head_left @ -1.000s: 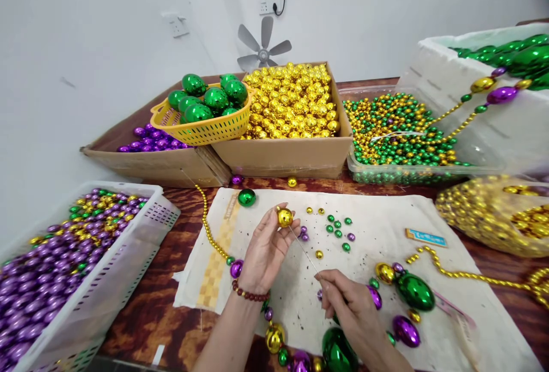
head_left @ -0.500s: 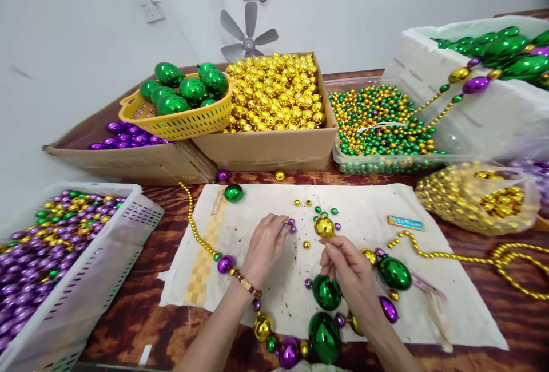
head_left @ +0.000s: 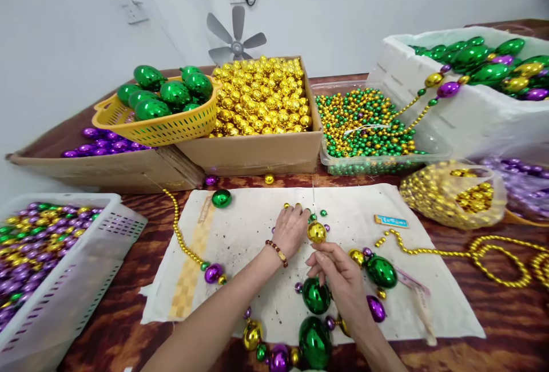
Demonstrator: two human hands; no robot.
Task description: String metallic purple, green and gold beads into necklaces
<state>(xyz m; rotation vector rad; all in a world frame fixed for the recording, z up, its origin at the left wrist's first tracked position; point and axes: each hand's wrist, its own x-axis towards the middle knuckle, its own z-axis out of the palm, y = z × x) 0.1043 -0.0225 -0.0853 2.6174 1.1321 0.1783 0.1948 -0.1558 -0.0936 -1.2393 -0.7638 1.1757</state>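
Observation:
My right hand is closed, thumb and forefinger pinched just under a large gold bead. A thin needle stands up above that bead, with a small green bead at the gold bead's top. My left hand reaches in from the left, fingers bent together beside the green bead; whatever lies under its fingertips is hidden. Below my right hand lies a large green bead. A strand of mixed beads curves along the cloth's front, including a gold bead and another big green bead.
A white cloth covers the table's middle. Behind it stand a carton of gold beads, a yellow basket and a clear tub. At left is a white crate; at right, a bag of gold beads and a foam box.
My left hand has moved right, from the small purple beads to beside the gold bead. The needle now shows above that bead. My right hand keeps its pinch; the whole view has shifted slightly.

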